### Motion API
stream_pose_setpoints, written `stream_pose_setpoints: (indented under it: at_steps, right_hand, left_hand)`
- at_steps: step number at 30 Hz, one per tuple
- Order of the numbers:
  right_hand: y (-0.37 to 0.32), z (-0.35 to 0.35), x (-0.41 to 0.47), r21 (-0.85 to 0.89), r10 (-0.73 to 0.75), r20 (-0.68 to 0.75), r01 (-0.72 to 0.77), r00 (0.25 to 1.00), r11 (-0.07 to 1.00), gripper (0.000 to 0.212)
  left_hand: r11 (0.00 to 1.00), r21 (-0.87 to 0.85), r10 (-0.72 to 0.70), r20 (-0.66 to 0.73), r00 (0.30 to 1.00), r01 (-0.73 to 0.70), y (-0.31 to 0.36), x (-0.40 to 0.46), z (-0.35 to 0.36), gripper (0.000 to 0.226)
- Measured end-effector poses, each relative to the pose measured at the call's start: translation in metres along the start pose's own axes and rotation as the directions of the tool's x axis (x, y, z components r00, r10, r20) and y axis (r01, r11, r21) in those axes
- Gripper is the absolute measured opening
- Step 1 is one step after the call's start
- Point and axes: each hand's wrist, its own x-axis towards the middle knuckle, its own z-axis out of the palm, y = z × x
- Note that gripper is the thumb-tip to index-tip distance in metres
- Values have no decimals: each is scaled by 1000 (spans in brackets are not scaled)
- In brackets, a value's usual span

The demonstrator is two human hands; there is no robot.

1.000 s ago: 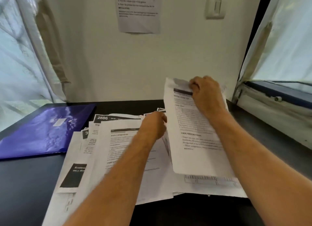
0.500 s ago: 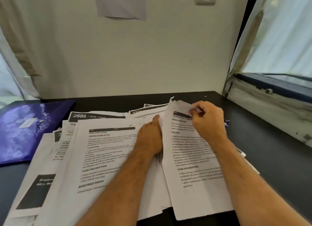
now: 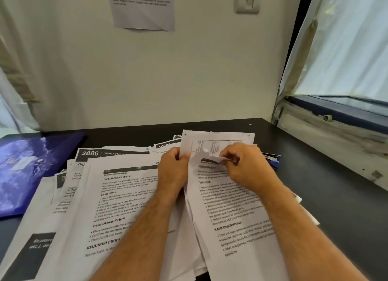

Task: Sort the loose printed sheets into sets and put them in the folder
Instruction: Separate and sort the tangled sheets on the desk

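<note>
Right hand (image 3: 247, 167) pinches the curled top edge of the front sheet (image 3: 235, 213); left hand (image 3: 173, 171) grips that sheet set's left edge. Peel slowly, so only one page lifts (the corner looks creased). Loose sheets (image 3: 117, 198) cover the tabletop (image 3: 327, 196) centre; blue folder (image 3: 31, 167) lies at its left edge. Open room: right side.

Two hands are showing: the left hand (image 3: 172, 171) and the right hand (image 3: 244, 167), each holding paper. One blue folder (image 3: 27, 171) is lying on the desk (image 3: 327, 196), well left of the left grip. The printed sheets (image 3: 117, 207) are overlapping too much for an exact count; at least six are showing. One notice (image 3: 143, 7) and one switch (image 3: 247, 0) are sitting on the wall.
</note>
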Motion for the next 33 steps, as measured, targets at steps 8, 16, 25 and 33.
stream_pose_setpoints:
  at_steps: [8, 16, 25, 33]
  right_hand:
    - [-11, 8, -6, -31, -96, 4, 96, 995, 995, 19]
    - [-4, 11, -4, -77, -93, -176, 81, 980, 994, 9]
    - [1, 0, -9, -10, -3, -7, 3, 1000, 1000, 13]
    - [3, 5, -8, 14, -20, 15, 20, 1000, 1000, 18]
  left_hand:
    - [989, -140, -44, -23, 999, 40, 2, -3, -1, 16]
    - [991, -132, 29, 92, 995, -17, 15, -15, -1, 21]
    - [997, -72, 33, 89, 995, -27, 13, -10, -4, 26]
    - [1000, 16, 23, 56, 998, -24, 8, -4, 9, 58]
